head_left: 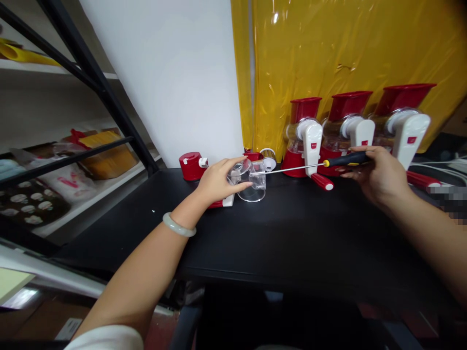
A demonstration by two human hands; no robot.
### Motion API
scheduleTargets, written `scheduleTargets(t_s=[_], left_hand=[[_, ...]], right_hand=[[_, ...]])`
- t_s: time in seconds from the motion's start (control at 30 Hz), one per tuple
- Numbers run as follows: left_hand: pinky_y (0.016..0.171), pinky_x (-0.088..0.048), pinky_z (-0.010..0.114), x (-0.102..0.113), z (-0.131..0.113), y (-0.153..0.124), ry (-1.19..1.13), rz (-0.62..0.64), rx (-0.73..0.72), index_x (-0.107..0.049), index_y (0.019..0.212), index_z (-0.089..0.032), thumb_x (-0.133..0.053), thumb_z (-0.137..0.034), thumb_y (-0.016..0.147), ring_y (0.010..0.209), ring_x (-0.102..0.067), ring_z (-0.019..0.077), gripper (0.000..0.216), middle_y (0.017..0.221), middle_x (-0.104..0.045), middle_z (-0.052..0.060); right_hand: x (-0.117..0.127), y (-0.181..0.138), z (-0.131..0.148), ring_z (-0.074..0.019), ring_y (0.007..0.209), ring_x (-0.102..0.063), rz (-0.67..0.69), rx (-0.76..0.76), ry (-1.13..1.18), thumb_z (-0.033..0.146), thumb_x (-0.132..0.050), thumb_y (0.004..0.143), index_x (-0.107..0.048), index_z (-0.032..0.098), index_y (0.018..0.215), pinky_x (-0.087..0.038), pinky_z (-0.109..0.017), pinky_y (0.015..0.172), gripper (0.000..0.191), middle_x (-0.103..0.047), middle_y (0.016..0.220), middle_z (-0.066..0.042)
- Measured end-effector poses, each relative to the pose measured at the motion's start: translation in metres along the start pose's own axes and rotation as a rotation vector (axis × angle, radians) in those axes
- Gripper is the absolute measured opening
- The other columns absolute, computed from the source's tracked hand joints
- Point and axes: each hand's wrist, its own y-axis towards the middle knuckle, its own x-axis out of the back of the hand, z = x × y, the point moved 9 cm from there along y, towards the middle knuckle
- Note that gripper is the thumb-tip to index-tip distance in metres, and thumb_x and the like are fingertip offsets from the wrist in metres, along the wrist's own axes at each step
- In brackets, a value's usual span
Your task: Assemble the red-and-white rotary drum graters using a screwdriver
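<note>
My left hand point(219, 181) grips a clear plastic housing point(251, 181) that rests on the black table point(292, 233), with a red and white part under the hand. My right hand point(379, 176) is closed on a screwdriver point(328, 164) with a black and yellow handle. Its long metal shaft points left, and the tip reaches the clear housing.
Three red and white hand-crank grinders point(310, 138) stand in a row at the back right, before a yellow plastic curtain point(346, 58). A red base part point(192, 165) and a small drum point(269, 158) sit behind the housing. A black metal shelf rack point(73, 160) with packaged goods stands left.
</note>
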Motion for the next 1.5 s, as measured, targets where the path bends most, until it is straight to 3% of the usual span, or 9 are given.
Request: scheduleTargets(t_s=[0.3,0.47,0.63,0.8,0.93,1.1,1.23,1.37,1.5], left_hand=[[0.096,-0.05,0.041,0.0,0.0,0.0,0.004,-0.001,-0.009,-0.051,0.136,-0.027,-0.068,-0.057,0.079,0.111,-0.063,0.0255,0.067,0.124,-0.065,0.008],[0.096,-0.05,0.041,0.0,0.001,0.0,0.0,-0.004,-0.003,-0.05,0.136,-0.027,-0.068,-0.056,0.079,0.111,-0.063,0.0252,0.067,0.125,-0.065,0.008],[0.095,-0.05,0.041,-0.001,0.001,0.0,0.001,0.0,0.0,-0.05,0.137,-0.028,-0.069,-0.055,0.079,0.11,-0.063,0.0247,0.066,0.125,-0.065,0.008],[0.094,-0.05,0.042,-0.001,0.001,0.0,0.007,-0.002,-0.002,-0.05,0.136,-0.028,-0.069,-0.056,0.078,0.108,-0.063,0.0253,0.067,0.122,-0.066,0.008],[0.095,-0.05,0.042,-0.001,0.001,0.0,0.008,0.004,-0.001,-0.05,0.137,-0.028,-0.069,-0.056,0.079,0.11,-0.063,0.0258,0.067,0.124,-0.065,0.008],[0.095,-0.05,0.041,0.0,0.0,0.0,0.003,-0.003,-0.003,-0.051,0.136,-0.028,-0.069,-0.055,0.079,0.113,-0.062,0.0258,0.066,0.125,-0.065,0.008],[0.095,-0.05,0.041,-0.001,0.0,0.0,0.006,0.007,-0.004,-0.05,0.136,-0.027,-0.068,-0.056,0.079,0.11,-0.063,0.025,0.067,0.123,-0.065,0.008],[0.094,-0.05,0.041,0.0,0.0,0.0,0.007,0.0,-0.001,-0.051,0.136,-0.028,-0.069,-0.056,0.079,0.11,-0.063,0.025,0.066,0.124,-0.065,0.008],[0.094,-0.051,0.041,0.0,0.0,0.0,0.006,-0.001,0.003,-0.05,0.136,-0.028,-0.069,-0.056,0.078,0.11,-0.063,0.0254,0.067,0.123,-0.065,0.008]], right_hand=[[0.001,0.0,0.004,-0.012,0.031,-0.051,-0.035,0.034,-0.025,0.016,-0.051,0.085,-0.059,0.017,0.082,-0.045,-0.021,0.03,0.008,-0.057,0.051,0.003],[0.002,0.003,-0.001,-0.0116,0.03,-0.047,-0.01,0.032,-0.102,0.032,-0.054,0.089,-0.059,0.017,0.08,-0.043,-0.02,0.03,0.018,-0.05,0.042,0.003],[0.002,0.002,-0.005,-0.0149,0.043,-0.059,0.002,-0.037,-0.017,0.021,-0.035,0.087,-0.063,0.016,0.08,-0.05,-0.025,0.033,0.029,-0.061,0.061,-0.003],[-0.001,-0.001,0.006,-0.0143,0.062,-0.064,0.018,0.027,0.078,0.014,-0.035,0.078,-0.067,0.015,0.079,-0.057,-0.027,0.041,0.032,-0.062,0.083,-0.006],[-0.001,0.001,0.003,-0.0143,0.054,-0.064,0.006,0.014,0.043,0.015,-0.042,0.08,-0.067,0.014,0.085,-0.054,-0.025,0.039,0.026,-0.062,0.077,-0.004],[0.002,0.004,0.003,-0.0129,0.031,-0.051,0.012,0.07,-0.011,0.022,-0.05,0.086,-0.062,0.017,0.091,-0.044,-0.022,0.029,0.013,-0.056,0.052,0.002],[0.0,0.005,0.0,-0.0107,0.028,-0.043,0.049,0.059,-0.09,0.035,-0.05,0.092,-0.063,0.015,0.087,-0.038,-0.018,0.028,0.025,-0.049,0.042,0.002],[0.001,0.005,-0.004,-0.0155,0.034,-0.052,0.04,-0.026,-0.038,0.031,-0.035,0.088,-0.06,0.017,0.079,-0.045,-0.025,0.031,0.03,-0.055,0.049,-0.002],[-0.001,0.003,0.003,-0.0195,0.048,-0.063,0.049,0.008,0.063,0.021,-0.034,0.076,-0.058,0.018,0.074,-0.05,-0.03,0.034,0.024,-0.061,0.066,-0.004]])
